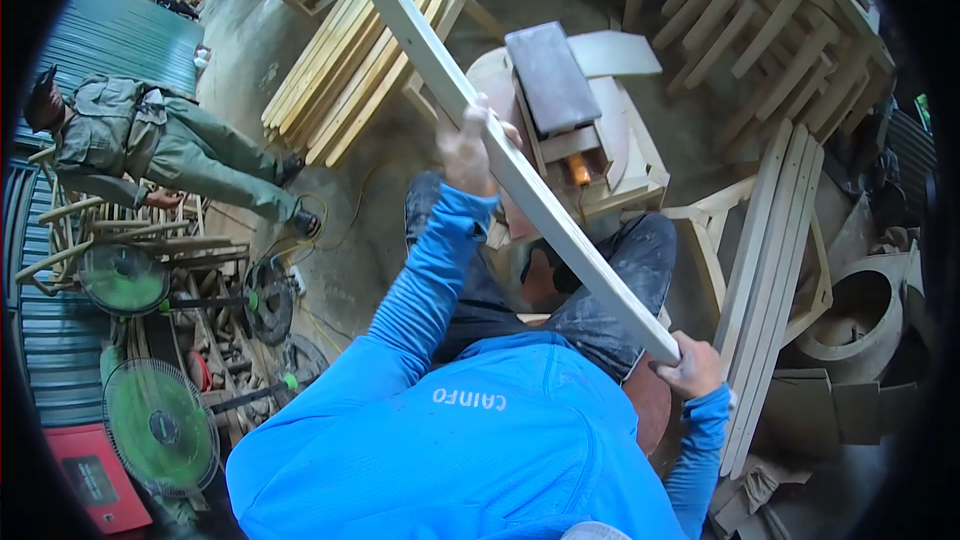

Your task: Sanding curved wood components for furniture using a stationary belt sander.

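A long, pale, gently curved wooden slat (565, 225) slants across my lap, from the upper middle down to the lower right. My right hand (692, 368) is closed round its near end. Further up, my left hand (468, 152) is on the slat, with fingers at both its edges; motion blurs this hand somewhat. Beyond the slat, between and ahead of my knees, is a dusty wooden stand carrying a grey rectangular block (553, 78), with an orange part (579, 169) below it.
Curved yellowish slats (365, 50) lie stacked ahead on the left. Several straight slats (770, 300) lean on a wooden frame to my right. Chair-like frames (770, 30) are piled far right. A person in green (150, 140) stands left, near green fans (160, 425) and a cable (340, 225).
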`<state>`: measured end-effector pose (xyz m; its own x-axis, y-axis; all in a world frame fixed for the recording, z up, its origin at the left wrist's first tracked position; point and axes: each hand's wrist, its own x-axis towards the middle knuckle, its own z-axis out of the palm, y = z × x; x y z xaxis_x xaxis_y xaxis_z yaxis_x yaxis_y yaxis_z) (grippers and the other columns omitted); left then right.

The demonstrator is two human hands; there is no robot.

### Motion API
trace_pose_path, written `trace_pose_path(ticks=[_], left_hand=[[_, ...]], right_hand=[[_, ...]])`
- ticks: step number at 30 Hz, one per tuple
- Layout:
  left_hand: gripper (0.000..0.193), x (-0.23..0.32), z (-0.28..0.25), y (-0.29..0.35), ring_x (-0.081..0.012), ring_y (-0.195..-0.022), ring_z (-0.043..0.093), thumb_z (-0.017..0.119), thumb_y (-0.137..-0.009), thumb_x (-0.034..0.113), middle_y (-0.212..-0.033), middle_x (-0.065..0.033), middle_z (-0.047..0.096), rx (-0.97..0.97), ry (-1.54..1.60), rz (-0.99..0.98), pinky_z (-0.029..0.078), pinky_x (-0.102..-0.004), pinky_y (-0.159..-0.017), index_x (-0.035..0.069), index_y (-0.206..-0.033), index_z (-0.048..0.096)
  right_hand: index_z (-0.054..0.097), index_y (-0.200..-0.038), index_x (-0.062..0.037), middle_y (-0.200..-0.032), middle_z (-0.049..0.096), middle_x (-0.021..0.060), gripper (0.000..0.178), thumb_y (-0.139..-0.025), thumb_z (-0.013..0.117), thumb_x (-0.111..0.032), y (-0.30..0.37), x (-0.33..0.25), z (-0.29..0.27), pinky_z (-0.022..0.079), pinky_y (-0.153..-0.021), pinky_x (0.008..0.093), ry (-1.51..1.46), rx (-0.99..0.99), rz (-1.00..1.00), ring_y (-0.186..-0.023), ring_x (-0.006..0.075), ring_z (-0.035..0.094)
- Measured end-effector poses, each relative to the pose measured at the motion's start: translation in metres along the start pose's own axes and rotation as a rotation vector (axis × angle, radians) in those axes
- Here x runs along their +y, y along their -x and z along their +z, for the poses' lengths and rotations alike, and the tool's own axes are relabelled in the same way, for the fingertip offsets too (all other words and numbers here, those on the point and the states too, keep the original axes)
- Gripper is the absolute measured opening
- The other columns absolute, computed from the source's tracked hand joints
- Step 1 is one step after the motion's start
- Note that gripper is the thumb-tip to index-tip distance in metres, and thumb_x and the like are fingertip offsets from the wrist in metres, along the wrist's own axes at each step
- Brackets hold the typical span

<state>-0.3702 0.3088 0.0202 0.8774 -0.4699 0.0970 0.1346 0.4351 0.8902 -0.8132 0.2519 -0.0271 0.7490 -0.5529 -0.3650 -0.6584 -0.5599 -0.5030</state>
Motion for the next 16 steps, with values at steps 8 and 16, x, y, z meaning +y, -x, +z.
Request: trace_pose_path(ticks=[8, 16], left_hand=[[0.063, -0.037, 0.019, 0.022, -0.0212, -0.060, 0.063, 0.056, -0.100, 0.026, -0.075, -0.0095, 0.057, -0.128, 0.204, -0.174, 0.058, -0.0361, -0.056, 0.004, -0.155, 0.033], [0.049, -0.033, 0.015, 0.019, -0.0217, -0.062, 0.068, 0.071, -0.097, 0.021, -0.085, -0.0097, 0.060, -0.111, 0.187, -0.215, 0.060, -0.0377, -0.057, 0.004, -0.136, 0.046]], right_hand=[[0.072, -0.094, -0.0121, -0.078, 0.071, 0.0175, 0.032, -0.071, 0.085, -0.030, 0.053, 0.003, 0.035, 0.054, -0.065, 0.0469, -0.064, 0.270, 0.148, -0.073, 0.0396, 0.070], [0.074, -0.091, -0.0118, -0.074, 0.070, 0.0173, 0.025, -0.073, 0.080, -0.028, 0.051, 0.000, 0.033, 0.055, -0.064, 0.0462, -0.015, 0.289, 0.075, -0.069, 0.0373, 0.071]])
